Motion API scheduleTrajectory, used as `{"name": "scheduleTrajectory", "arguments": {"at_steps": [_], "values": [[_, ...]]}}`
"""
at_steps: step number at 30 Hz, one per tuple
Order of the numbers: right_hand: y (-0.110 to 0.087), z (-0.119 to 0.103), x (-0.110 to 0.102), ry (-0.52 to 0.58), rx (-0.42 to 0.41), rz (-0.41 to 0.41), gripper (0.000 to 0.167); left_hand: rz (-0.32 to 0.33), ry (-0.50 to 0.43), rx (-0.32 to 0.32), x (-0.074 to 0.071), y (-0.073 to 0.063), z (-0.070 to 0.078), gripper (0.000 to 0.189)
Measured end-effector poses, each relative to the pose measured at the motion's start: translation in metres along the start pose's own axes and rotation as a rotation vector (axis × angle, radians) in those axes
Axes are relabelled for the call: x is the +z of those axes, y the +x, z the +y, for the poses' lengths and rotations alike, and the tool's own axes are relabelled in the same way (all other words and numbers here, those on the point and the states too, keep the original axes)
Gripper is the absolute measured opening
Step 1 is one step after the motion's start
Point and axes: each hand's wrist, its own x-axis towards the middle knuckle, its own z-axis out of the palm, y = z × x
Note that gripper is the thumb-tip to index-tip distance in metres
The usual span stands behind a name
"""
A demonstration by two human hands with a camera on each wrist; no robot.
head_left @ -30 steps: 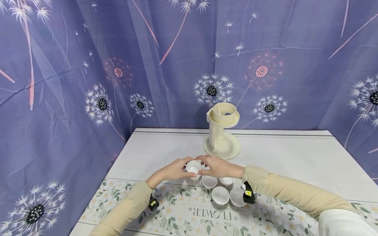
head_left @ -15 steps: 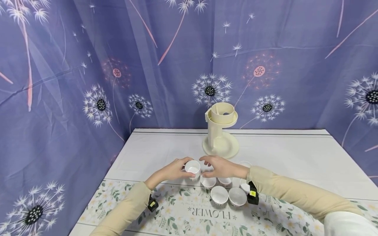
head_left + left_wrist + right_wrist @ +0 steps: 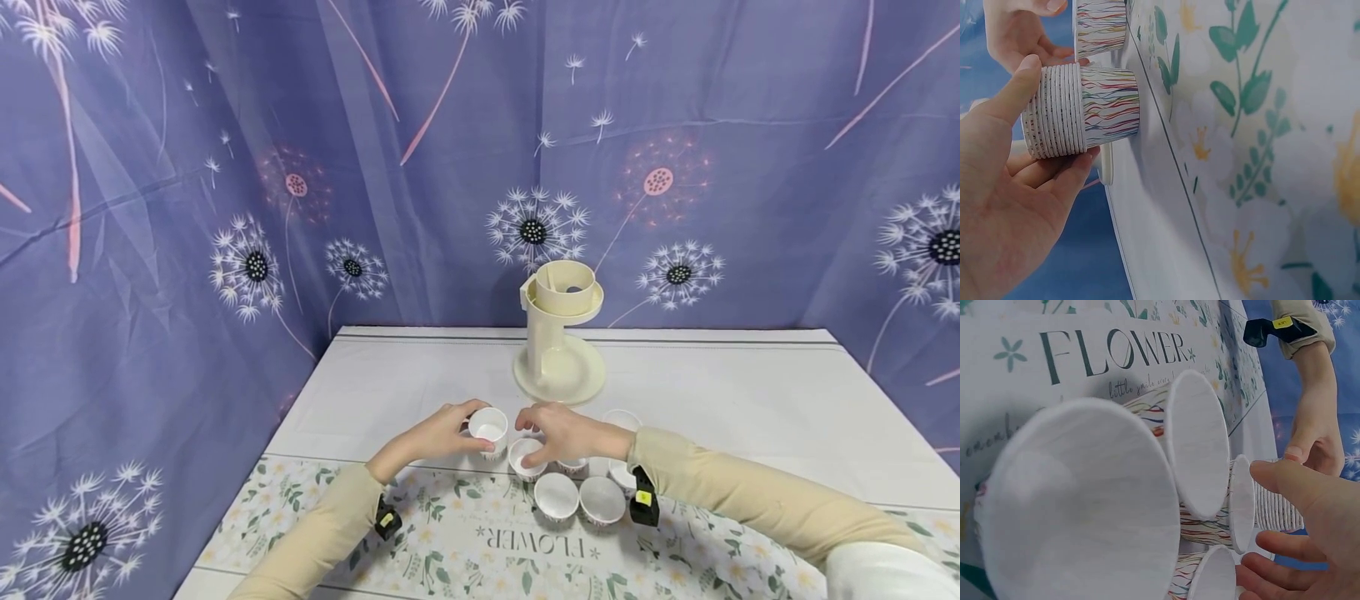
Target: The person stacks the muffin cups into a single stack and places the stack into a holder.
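Note:
My left hand (image 3: pixel 442 431) grips a nested stack of white paper cups (image 3: pixel 1063 112) with thin coloured wavy stripes; thumb and fingers wrap the rims. Just right of it, my right hand (image 3: pixel 570 433) hovers at a single paper cup (image 3: pixel 1242 503). In the right wrist view its thumb (image 3: pixel 1279 478) is by that cup's rim and the other fingers are spread on the far side, not closed round it. More single cups stand nearby: one paper cup (image 3: pixel 557 497) in front, another paper cup (image 3: pixel 602 501) beside it, others partly hidden by the right hand and forearm.
Behind the hands stands a cream plastic holder (image 3: pixel 546 342) with a ring top and round base. A floral cloth strip (image 3: pixel 465 533) with lettering crosses the white table (image 3: pixel 720 392). A blue dandelion-print curtain (image 3: pixel 450 250) hangs at the back and left.
The right hand has let go of the stack's right side and moved right and down to the neighbouring single cup. The left hand stays in place with the stack.

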Motion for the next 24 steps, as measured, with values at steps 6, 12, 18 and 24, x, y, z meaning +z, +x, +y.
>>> {"name": "scheduleTrajectory", "arguments": {"at_steps": [6, 12, 18, 24], "values": [[-0.002, 0.000, 0.001, -0.031, -0.043, 0.003, 0.041, 0.002, 0.006, 0.013, 0.001, 0.002, -0.002, 0.062], [-0.005, 0.000, 0.002, -0.068, -0.065, 0.011, 0.040, 0.006, 0.007, 0.014, 0.001, 0.002, -0.003, 0.062], [-0.009, -0.002, 0.003, -0.103, -0.072, 0.019, 0.042, 0.001, -0.023, 0.019, 0.002, 0.002, -0.002, 0.063], [-0.012, -0.005, 0.004, -0.167, -0.086, 0.016, 0.048, -0.006, -0.022, 0.016, 0.002, 0.002, -0.001, 0.065]]}}
